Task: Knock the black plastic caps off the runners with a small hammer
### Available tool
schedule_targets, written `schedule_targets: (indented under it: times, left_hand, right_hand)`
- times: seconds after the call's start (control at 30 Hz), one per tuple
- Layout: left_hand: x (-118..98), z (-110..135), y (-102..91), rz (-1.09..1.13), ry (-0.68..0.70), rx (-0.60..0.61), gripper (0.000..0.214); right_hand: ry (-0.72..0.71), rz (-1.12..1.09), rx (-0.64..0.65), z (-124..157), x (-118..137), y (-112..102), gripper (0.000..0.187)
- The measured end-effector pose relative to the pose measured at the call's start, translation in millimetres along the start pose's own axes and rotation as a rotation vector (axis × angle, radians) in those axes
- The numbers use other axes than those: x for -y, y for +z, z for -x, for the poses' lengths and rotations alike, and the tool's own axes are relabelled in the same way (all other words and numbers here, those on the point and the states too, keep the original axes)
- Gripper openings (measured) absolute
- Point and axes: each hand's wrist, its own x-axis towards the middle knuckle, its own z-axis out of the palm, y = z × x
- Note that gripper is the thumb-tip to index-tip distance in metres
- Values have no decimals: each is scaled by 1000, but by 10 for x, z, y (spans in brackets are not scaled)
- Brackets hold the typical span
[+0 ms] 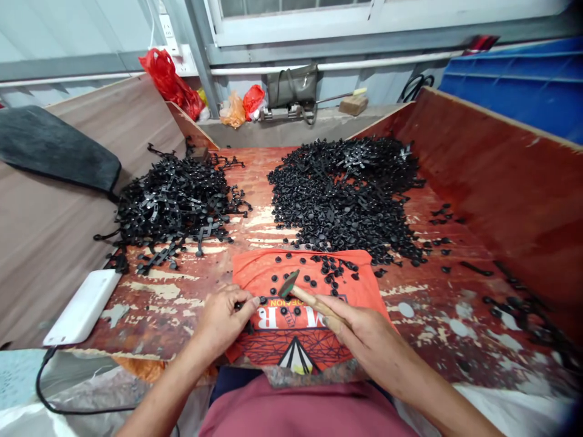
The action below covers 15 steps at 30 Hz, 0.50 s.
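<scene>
My right hand (367, 331) is wrapped round the wooden handle of a small hammer (314, 301). Its dark, narrow head hovers over or rests on an orange printed cloth (364, 297); I cannot tell which. At the cloth's left side my left hand (225, 318) has its fingers curled, with a small black part (238, 306) showing between thumb and forefinger. Several round black pieces (306, 278) lie scattered over the cloth around the hammer head, more thickly toward its upper right.
Behind the cloth, a big heap of small black pieces (346, 200) spreads to the right. Another heap of linked black parts (173, 200) sits left. Wooden boards (492, 176) wall the worn red table (255, 233). A white power bank-like device (84, 306) lies at left.
</scene>
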Motion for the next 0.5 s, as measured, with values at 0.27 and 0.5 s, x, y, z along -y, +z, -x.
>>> schedule_targets:
  times: [0.27, 0.5]
  left_hand:
    - [65, -31, 32, 31, -15, 32, 43]
    - [57, -3, 26, -42, 14, 39, 40]
  right_hand:
    - [-108, 175, -67, -12, 97, 58, 49]
    - [-175, 420, -80, -119, -8, 287, 54]
